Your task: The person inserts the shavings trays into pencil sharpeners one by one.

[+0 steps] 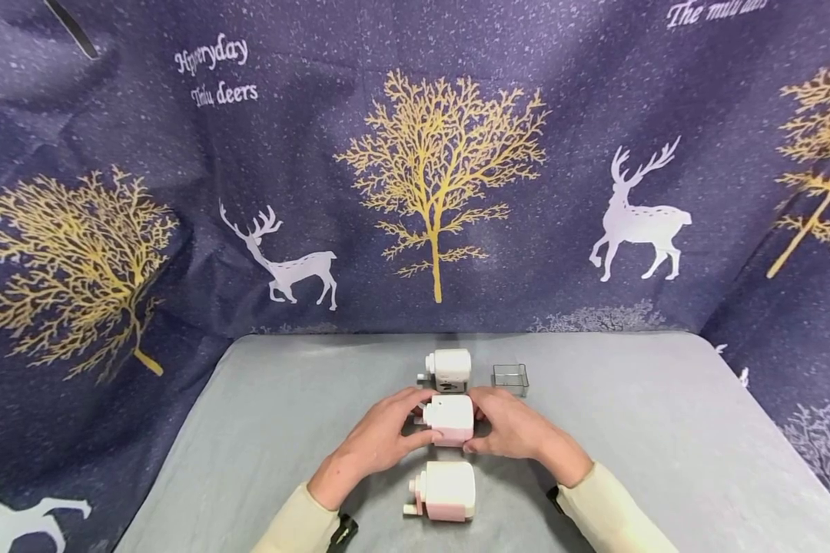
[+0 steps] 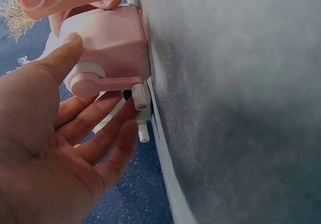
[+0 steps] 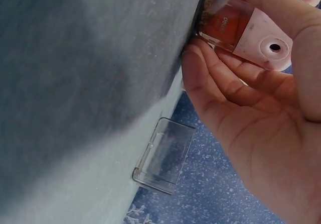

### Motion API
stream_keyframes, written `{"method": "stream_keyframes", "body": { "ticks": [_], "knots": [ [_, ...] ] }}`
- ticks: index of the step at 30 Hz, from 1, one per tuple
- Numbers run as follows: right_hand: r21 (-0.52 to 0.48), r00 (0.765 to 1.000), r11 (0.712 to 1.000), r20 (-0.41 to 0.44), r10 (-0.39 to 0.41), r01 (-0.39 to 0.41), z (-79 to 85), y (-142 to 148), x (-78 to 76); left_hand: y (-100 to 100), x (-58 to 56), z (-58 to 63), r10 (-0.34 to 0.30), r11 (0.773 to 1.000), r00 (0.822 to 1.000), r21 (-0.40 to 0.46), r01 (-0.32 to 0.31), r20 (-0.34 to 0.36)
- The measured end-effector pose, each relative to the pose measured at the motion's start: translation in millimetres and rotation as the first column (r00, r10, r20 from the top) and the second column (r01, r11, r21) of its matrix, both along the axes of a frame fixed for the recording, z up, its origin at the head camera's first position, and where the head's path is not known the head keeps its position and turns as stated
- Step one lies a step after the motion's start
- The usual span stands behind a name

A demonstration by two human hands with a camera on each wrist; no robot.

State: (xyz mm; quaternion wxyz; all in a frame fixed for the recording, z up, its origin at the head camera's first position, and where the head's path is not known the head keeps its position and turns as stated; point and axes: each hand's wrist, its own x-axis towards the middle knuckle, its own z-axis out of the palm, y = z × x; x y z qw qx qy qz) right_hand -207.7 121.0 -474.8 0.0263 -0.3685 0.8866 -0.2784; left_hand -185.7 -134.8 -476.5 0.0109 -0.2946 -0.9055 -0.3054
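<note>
head view: left hand (image 1: 385,432) and right hand (image 1: 510,427) grip the middle sharpener (image 1: 453,419), apparently already lined up with near sharpener (image 1: 449,490) and far sharpener (image 1: 453,364); tray (image 1: 510,385) loose, remaining work unclear.

Your station is a screened tabletop set-up; whether it stands in a home, office or studio cannot be determined. Navy cloth (image 1: 539,269) hangs behind and along both sides of your grey table (image 1: 636,430), printed with golden trees (image 1: 434,219), white deer (image 1: 643,230) and white lettering (image 1: 237,94). Crank-handled pencil sharpeners (image 1: 451,418), lined up before you, are ordinary desk goods.
</note>
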Motion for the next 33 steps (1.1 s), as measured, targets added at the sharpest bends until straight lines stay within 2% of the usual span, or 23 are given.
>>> {"method": "stream_keyframes", "body": {
  "ticks": [9, 16, 22, 27, 33],
  "knots": [
    [-0.052, 0.999, 0.998, -0.007, 0.043, -0.044, 2.0, 3, -2.5, -2, -2.3, 1.1, -0.018, 1.0, 1.0, 0.001, 0.018, -0.014],
    [-0.02, 0.998, 0.999, -0.051, 0.03, -0.031, 12.6, 15, -3.1, -4, -2.1, 6.2, -0.029, 1.0, 0.999, -0.006, 0.029, -0.015],
    [-0.019, 0.997, 1.0, -0.075, -0.007, 0.006, 22.2, 22, -6.9, -7, -5.5, 14.3, 0.016, 1.0, 1.0, 0.014, -0.016, 0.006],
    [-0.056, 0.996, 0.998, -0.084, -0.026, 0.021, 27.9, 28, -11.5, -6, -10.5, 19.6, 0.047, 0.998, 0.999, 0.031, -0.047, -0.008],
    [-0.07, 0.988, 0.996, -0.141, -0.059, 0.049, 36.4, 37, -19.7, -5, -17.3, 22.4, 0.078, 0.996, 0.997, 0.045, -0.077, -0.019]
  ]
}}
